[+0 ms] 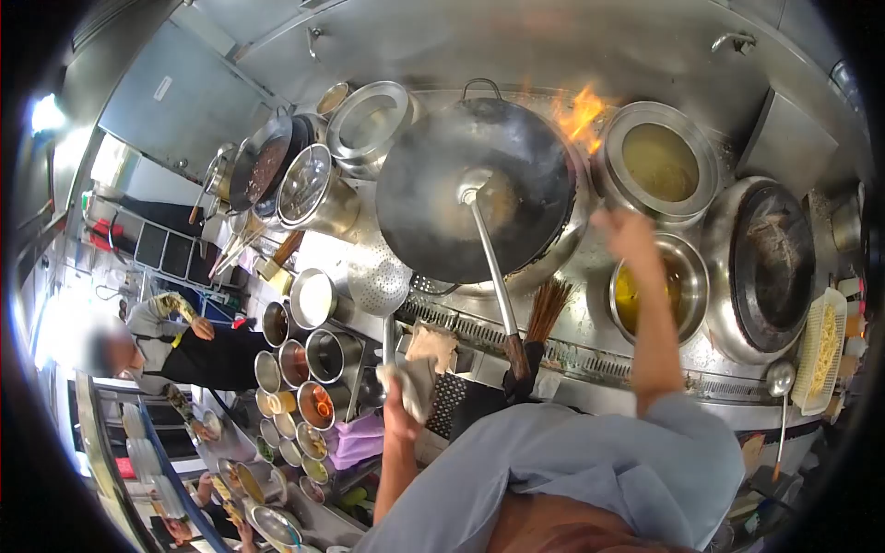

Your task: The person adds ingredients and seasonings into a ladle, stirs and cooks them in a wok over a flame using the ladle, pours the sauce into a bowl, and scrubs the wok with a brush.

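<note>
My left hand (400,413) is closed around a folded pale cloth (420,387) at the front of the stove. Just above it, the handle of a perforated skimmer (379,281) runs down to the cloth; whether my fingers grip it too is hidden. A large dark wok (415,184) sits in the centre, with steam and a little liquid inside. One ladle (491,253) rests in it, its wooden handle end toward me. My right hand (627,234) is stretched over the stove between the wok and two pots, blurred, so its fingers are unclear.
Flames (583,115) rise behind the wok's right side. A pot of cloudy liquid (660,161) and a bowl of yellow oil (682,286) stand at right, beside a dark round pan (774,258). A bamboo brush (550,309) stands in front. Another person (184,336) works at left.
</note>
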A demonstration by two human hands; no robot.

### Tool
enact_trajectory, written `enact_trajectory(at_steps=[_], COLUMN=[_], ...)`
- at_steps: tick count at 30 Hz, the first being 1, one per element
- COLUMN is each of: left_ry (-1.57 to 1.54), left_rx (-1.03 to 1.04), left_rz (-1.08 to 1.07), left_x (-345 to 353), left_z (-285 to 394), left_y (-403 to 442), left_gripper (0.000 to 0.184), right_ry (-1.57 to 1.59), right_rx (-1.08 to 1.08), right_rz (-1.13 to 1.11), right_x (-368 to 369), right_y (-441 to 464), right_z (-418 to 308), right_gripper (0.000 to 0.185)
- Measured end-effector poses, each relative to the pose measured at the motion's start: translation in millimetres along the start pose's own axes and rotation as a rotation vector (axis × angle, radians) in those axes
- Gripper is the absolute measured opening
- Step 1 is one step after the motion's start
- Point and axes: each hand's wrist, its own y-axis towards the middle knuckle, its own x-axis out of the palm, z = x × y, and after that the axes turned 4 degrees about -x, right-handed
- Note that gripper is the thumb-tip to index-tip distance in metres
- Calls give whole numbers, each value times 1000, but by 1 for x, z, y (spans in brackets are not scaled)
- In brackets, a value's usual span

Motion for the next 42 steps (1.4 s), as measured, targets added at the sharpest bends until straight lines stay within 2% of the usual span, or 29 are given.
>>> enact_trajectory(at_steps=[2,3,4,5,6,8,9,11,12,13,15,16,17,19,21,23,24,26,27,29,30,31,33,35,37,39,40,41,42], left_ry=[9,30,99,73,70,234,239,313,277,206,221,200,268,334,283,246,321,448,436,323,368,421,413,362,326,432,467,361,348], left_rx=[-41,-45,-44,-99,-110,-142,-152,35,66,101,165,246,170,210,245,269,280,263,286,383,378,362,220,264,272,351,277,298,281], left_rz=[3,-11,191,-42,-81,-157,-180,-89,-29,-95,-41,-19,-149,-120,-68,5,-40,-30,-26,57,8,-38,-57,-37,-6,-84,-22,-16,-19], left_x=[40,46,86,56,81,75,76,82,87,92,97,82,78,78,90,96,90,84,86,89,88,82,93,94,91,85,84,90,93], left_z=[30,39,56,58,67,66,66,56,54,59,55,30,42,40,50,53,45,34,33,26,30,30,55,53,47,51,50,55,59], left_y=[38,65,71,126,136,201,201,194,185,164,165,213,210,227,188,181,197,222,221,214,216,215,178,173,181,188,185,166,156], left_gripper=[57,58,51,42,30,9,9,16,23,28,29,29,45,47,48,50,51,50,50,51,50,50,49,48,48,50,53,56,56], right_ry=[93,96,59,22,15,20,10,795,979,952,556,517,508,504,549,912,915,1607,1601,1989,2003,2227,2384,2359,2359,2230,1552,1420,1123], right_rx=[50,-115,-152,-183,-171,-186,-174,214,200,197,133,135,147,189,253,381,394,441,419,376,376,432,448,405,439,486,-63,235,228], right_rz=[-278,-272,-268,-262,-242,-64,-44,-353,-309,-297,-112,-58,-64,38,14,-79,-89,-319,-338,-567,-470,-484,-475,-650,-604,-409,-227,-477,-344], right_x=[36,82,115,141,165,204,192,150,141,140,143,150,160,172,190,190,195,202,203,200,201,209,209,202,198,197,208,194,187], right_y=[-71,-94,-113,-126,-127,-121,-125,-133,-143,-143,-148,-141,-137,-124,-135,-157,-163,-160,-160,-168,-165,-155,-152,-163,-161,-149,-156,-146,-150], right_z=[-62,-55,-65,-71,-62,-49,-60,-81,-92,-97,-105,-102,-102,-102,-110,-146,-144,-139,-142,-144,-150,-151,-163,-164,-169,-173,-152,-143,-150], right_gripper=[63,74,73,73,73,68,68,56,47,47,44,35,35,31,26,14,14,23,23,32,36,40,42,40,36,30,22,19,25])
